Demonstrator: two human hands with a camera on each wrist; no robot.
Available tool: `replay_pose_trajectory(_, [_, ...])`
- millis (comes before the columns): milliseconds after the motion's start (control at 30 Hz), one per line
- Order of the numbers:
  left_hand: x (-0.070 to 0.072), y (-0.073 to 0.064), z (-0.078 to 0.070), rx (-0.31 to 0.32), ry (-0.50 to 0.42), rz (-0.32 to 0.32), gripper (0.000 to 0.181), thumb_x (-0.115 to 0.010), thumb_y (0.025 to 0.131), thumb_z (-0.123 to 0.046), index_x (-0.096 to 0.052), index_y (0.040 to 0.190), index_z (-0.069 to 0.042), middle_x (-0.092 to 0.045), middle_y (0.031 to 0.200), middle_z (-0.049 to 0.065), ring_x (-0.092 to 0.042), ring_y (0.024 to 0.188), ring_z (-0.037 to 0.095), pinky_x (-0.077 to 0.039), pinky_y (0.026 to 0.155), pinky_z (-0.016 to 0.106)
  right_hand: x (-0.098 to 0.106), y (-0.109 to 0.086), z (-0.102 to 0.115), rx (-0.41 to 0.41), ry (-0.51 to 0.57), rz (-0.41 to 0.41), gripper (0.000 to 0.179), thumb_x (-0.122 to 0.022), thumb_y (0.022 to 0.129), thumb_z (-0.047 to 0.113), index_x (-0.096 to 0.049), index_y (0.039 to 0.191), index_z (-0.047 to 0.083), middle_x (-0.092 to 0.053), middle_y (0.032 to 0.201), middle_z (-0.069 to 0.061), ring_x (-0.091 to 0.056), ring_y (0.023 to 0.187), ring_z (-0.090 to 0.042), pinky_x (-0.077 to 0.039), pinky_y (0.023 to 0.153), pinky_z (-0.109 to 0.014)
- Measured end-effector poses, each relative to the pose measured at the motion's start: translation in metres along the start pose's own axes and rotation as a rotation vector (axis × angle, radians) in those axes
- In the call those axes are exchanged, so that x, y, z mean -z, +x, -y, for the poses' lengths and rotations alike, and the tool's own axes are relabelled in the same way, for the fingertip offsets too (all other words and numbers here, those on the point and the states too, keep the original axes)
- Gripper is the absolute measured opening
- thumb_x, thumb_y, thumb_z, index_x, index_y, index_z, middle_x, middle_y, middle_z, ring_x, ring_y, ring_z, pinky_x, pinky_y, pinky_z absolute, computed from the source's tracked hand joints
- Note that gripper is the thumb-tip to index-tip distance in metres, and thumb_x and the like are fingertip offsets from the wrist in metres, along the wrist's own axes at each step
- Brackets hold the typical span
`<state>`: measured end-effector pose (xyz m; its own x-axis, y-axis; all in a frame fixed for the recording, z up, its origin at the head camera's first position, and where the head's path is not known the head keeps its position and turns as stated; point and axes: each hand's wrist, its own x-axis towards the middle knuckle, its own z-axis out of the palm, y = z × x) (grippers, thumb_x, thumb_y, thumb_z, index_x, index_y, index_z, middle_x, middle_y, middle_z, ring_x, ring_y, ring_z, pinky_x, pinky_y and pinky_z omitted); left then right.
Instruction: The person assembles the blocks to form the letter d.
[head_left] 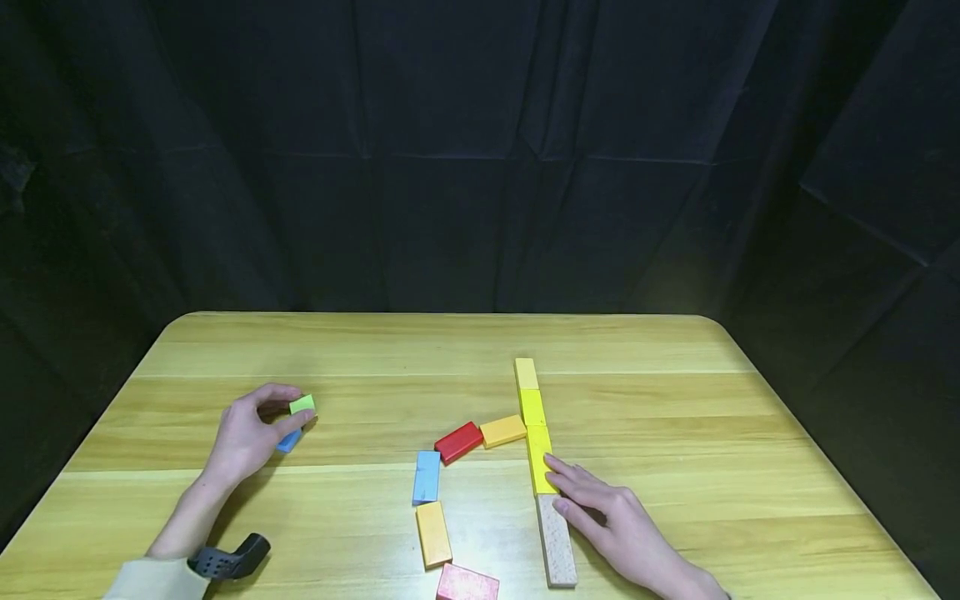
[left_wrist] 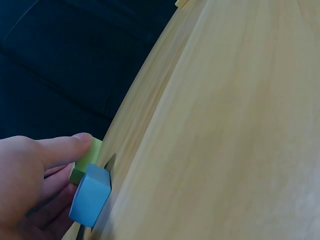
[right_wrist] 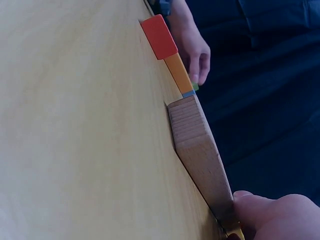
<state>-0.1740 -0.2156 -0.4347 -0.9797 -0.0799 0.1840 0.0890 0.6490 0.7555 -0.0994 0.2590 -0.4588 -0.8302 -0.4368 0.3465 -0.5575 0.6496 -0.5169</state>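
Note:
On the left of the table, my left hand (head_left: 251, 433) pinches a small green block (head_left: 302, 403) between thumb and fingers. A blue block (head_left: 288, 441) lies close beside it, under the hand; the left wrist view shows this blue block (left_wrist: 91, 195) right in front of the green one. At the right, my right hand (head_left: 615, 521) has its fingers extended, fingertips at the side of a long yellow block (head_left: 538, 454). Its thumb is by the near plain wooden block (head_left: 556, 546). These two lie end to end in a straight row with a shorter yellow block (head_left: 532, 408) and a cream block (head_left: 527, 374).
From the row's left side curves a chain of blocks: orange (head_left: 503, 431), red (head_left: 458, 442), light blue (head_left: 427, 477), another orange block (head_left: 433, 535) and pink (head_left: 468, 582). A dark curtain (head_left: 450, 233) hangs behind the wooden table (head_left: 750, 467). My left wrist wears a black strap (head_left: 228, 562).

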Motion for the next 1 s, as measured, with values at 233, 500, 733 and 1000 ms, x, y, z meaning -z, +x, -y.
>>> replay_pose_trajectory(233, [-0.005,-0.002,-0.008,-0.036,-0.031,-0.028,0.038,-0.078,0.088,-0.029,-0.068,0.117,-0.006,-0.070,0.115,0.014,-0.066,0.107,0.029,-0.052,0.085,0.019,-0.001,0.000,0.000,0.003,0.005,-0.001,0.035,-0.063,0.099,0.022,-0.066,0.132,0.011,-0.054,0.146,0.006,-0.054,0.132,-0.024,-0.035,0.109,-0.017])
replay_pose_trajectory(500, [-0.016,-0.006,-0.022,-0.084,-0.053,-0.004,0.036,-0.079,0.087,-0.029,-0.069,0.115,-0.008,-0.071,0.113,0.010,-0.066,0.106,0.027,-0.056,0.091,0.045,-0.001,0.001,0.000,0.002,-0.013,0.002,0.035,-0.063,0.099,0.022,-0.066,0.132,0.011,-0.054,0.146,0.005,-0.054,0.131,-0.024,-0.042,0.108,-0.029])
replay_pose_trajectory(733, [-0.027,-0.014,-0.042,-0.131,-0.067,0.041,0.036,-0.080,0.085,-0.028,-0.069,0.115,-0.011,-0.072,0.111,0.008,-0.066,0.107,0.028,-0.053,0.093,0.050,-0.001,0.002,0.001,0.009,-0.012,-0.002,0.034,-0.064,0.099,0.022,-0.066,0.131,0.010,-0.055,0.146,0.004,-0.054,0.132,-0.024,-0.038,0.109,-0.021])
replay_pose_trajectory(1000, [-0.043,-0.030,-0.071,-0.158,-0.093,0.105,0.032,-0.082,0.083,-0.030,-0.071,0.111,-0.020,-0.073,0.108,-0.002,-0.068,0.106,0.022,-0.054,0.091,0.048,-0.001,0.003,0.000,0.005,-0.017,0.004,0.035,-0.063,0.099,0.023,-0.066,0.131,0.010,-0.054,0.147,0.005,-0.054,0.132,-0.024,-0.044,0.107,-0.034])
